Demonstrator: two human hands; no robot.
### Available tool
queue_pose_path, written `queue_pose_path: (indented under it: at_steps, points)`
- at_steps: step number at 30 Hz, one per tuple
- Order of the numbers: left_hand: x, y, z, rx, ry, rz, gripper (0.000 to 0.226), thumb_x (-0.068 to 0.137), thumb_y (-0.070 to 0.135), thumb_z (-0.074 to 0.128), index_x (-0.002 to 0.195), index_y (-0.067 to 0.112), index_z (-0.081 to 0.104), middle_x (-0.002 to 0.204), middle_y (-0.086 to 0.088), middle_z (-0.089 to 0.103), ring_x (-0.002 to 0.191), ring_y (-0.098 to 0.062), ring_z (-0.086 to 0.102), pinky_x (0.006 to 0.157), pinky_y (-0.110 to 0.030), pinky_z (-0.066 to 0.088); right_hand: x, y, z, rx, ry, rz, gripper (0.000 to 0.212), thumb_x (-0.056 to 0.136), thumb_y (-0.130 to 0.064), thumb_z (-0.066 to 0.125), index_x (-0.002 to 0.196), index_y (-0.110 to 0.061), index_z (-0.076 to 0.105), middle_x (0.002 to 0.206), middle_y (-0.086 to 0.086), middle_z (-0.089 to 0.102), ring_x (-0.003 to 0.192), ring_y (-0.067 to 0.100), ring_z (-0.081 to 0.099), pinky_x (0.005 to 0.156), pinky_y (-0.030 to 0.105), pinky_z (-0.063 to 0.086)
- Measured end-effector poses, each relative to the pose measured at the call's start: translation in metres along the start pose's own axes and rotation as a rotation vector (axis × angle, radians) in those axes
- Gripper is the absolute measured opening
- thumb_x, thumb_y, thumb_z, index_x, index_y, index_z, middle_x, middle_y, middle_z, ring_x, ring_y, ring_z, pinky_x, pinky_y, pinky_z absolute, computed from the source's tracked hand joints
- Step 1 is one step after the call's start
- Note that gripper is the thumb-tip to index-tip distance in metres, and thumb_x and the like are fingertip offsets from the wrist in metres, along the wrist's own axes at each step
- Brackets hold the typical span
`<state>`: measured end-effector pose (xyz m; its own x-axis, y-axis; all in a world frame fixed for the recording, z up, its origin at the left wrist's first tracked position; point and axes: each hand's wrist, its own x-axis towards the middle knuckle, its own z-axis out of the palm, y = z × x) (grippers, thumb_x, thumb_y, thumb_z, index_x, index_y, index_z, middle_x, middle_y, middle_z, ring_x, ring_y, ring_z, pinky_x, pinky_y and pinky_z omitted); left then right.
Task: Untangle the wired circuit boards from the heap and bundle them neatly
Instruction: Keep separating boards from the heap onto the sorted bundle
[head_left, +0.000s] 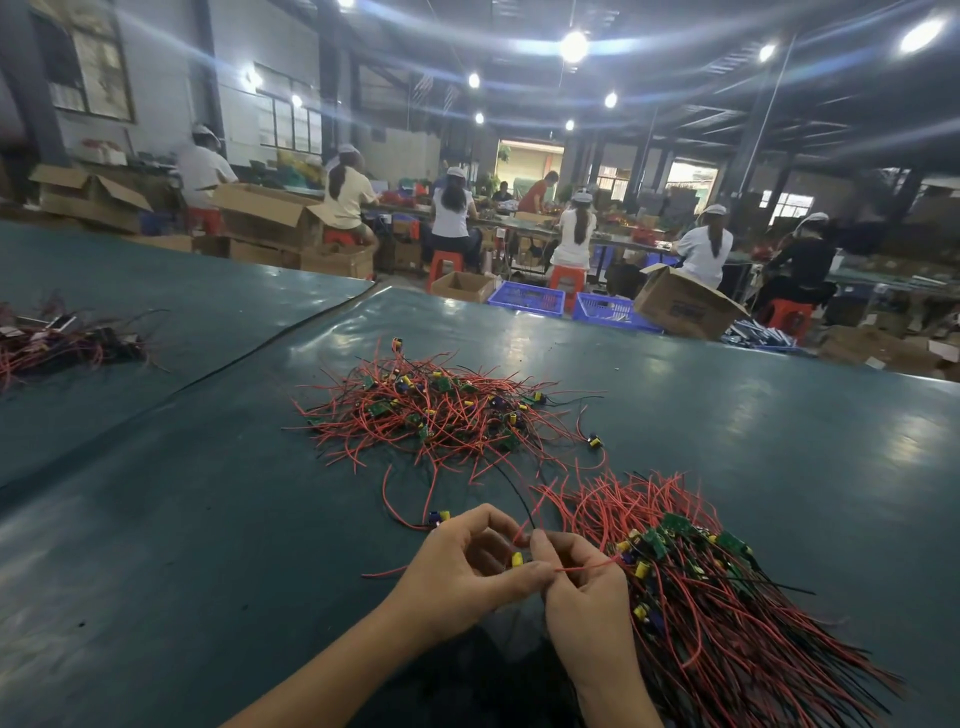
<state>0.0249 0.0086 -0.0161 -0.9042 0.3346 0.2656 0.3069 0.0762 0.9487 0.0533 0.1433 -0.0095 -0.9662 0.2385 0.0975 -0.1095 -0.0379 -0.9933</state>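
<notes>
Bundle (727, 597), 4 o'clock: sorted. Heap (447, 410), 12 o'clock: remaining, I judge. Left hand (467, 571), right hand (587, 592): pinching one wired board (517, 559).

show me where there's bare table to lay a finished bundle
Bare dark green table mat lies left of the left hand, up to the seam, and again right of the tangled heap of red-wired green circuit boards, beyond the sorted bundle of wired boards. Crowded: stray red wires between heap and bundle.
</notes>
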Motion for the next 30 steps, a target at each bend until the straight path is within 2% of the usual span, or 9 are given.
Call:
queue_pose_path:
  at_steps: [3, 7, 10, 13, 17, 20, 23, 26, 30]
  points:
    - [0.000, -0.001, 0.003, 0.081, 0.046, 0.057, 0.030, 0.075, 0.050, 0.073, 0.090, 0.025, 0.065, 0.079, 0.006, 0.070, 0.068, -0.013, 0.069, 0.061, -0.023, 0.053, 0.001, 0.000, -0.001, 0.006, 0.046, -0.009, 0.019, 0.095, -0.011, 0.059, 0.081, -0.003, 0.069, 0.070, 0.008, 0.070, 0.072, 0.024, 0.065, 0.074, 0.041, 0.055]
    - [-0.001, 0.000, 0.004, 0.168, 0.182, 0.154, 0.021, 0.091, 0.037, 0.062, 0.088, 0.017, 0.068, 0.073, 0.006, 0.067, 0.061, -0.004, 0.061, 0.057, -0.022, 0.049, 0.002, 0.002, -0.001, -0.037, 0.087, -0.004, 0.023, 0.094, -0.019, 0.060, 0.076, -0.006, 0.066, 0.055, 0.000, 0.055, 0.055, 0.016, 0.048, 0.055, 0.032, 0.042]
    - [-0.001, 0.001, 0.002, 0.167, 0.219, 0.122, 0.016, 0.095, 0.026, 0.057, 0.092, 0.013, 0.065, 0.076, -0.001, 0.069, 0.062, -0.010, 0.064, 0.054, -0.025, 0.050, 0.003, 0.003, -0.002, 0.016, 0.108, 0.033, 0.024, 0.095, -0.023, 0.060, 0.077, -0.008, 0.066, 0.052, -0.002, 0.053, 0.046, 0.010, 0.043, 0.047, 0.024, 0.037]
    - [0.002, 0.006, 0.005, -0.084, 0.256, -0.025, 0.014, 0.100, 0.016, 0.047, 0.096, 0.006, 0.056, 0.085, -0.004, 0.070, 0.064, -0.020, 0.068, 0.049, -0.028, 0.051, 0.004, 0.003, -0.002, 0.148, 0.137, 0.075, 0.023, 0.097, -0.021, 0.057, 0.083, -0.004, 0.063, 0.052, -0.001, 0.058, 0.039, 0.007, 0.044, 0.035, 0.018, 0.036]
    - [0.004, 0.013, 0.007, -0.446, 0.292, -0.189, 0.011, 0.103, 0.016, 0.040, 0.097, 0.007, 0.045, 0.071, 0.000, 0.069, 0.057, -0.022, 0.067, 0.045, -0.027, 0.051, 0.006, 0.002, -0.001, 0.213, 0.157, 0.061, 0.019, 0.097, -0.019, 0.056, 0.084, -0.006, 0.059, 0.059, 0.001, 0.065, 0.038, 0.005, 0.046, 0.033, 0.018, 0.035]
    - [0.003, 0.013, 0.006, -0.505, 0.222, -0.263, 0.018, 0.099, 0.025, 0.050, 0.091, 0.010, 0.045, 0.066, -0.002, 0.068, 0.054, -0.022, 0.065, 0.045, -0.027, 0.050, 0.004, 0.001, -0.001, 0.175, 0.126, 0.016, 0.016, 0.096, -0.019, 0.058, 0.082, -0.011, 0.062, 0.063, 0.000, 0.067, 0.042, 0.006, 0.050, 0.037, 0.019, 0.039]
    - [0.002, 0.013, 0.005, -0.481, 0.185, -0.293, 0.035, 0.073, 0.033, 0.074, 0.077, 0.013, 0.045, 0.062, -0.006, 0.061, 0.047, -0.018, 0.060, 0.044, -0.026, 0.049, 0.000, -0.003, 0.001, 0.129, 0.096, -0.046, 0.016, 0.095, -0.018, 0.058, 0.082, -0.012, 0.066, 0.059, -0.004, 0.063, 0.047, 0.005, 0.051, 0.045, 0.020, 0.044]
    - [0.002, 0.013, 0.005, -0.545, 0.198, -0.303, 0.037, 0.066, 0.023, 0.079, 0.074, 0.014, 0.044, 0.062, -0.007, 0.056, 0.045, -0.014, 0.055, 0.045, -0.024, 0.050, -0.002, -0.006, 0.002, 0.139, 0.067, -0.077, 0.015, 0.096, -0.014, 0.054, 0.086, -0.007, 0.063, 0.056, -0.005, 0.060, 0.042, 0.004, 0.046, 0.038, 0.017, 0.037]
    - [0.002, 0.015, 0.005, -0.602, 0.203, -0.249, 0.037, 0.064, 0.012, 0.079, 0.087, 0.005, 0.050, 0.065, -0.011, 0.061, 0.050, -0.016, 0.058, 0.049, -0.022, 0.050, -0.002, -0.004, 0.001, 0.083, 0.096, -0.096, 0.012, 0.093, -0.016, 0.060, 0.084, -0.009, 0.064, 0.059, -0.005, 0.063, 0.046, 0.005, 0.048, 0.042, 0.017, 0.041]
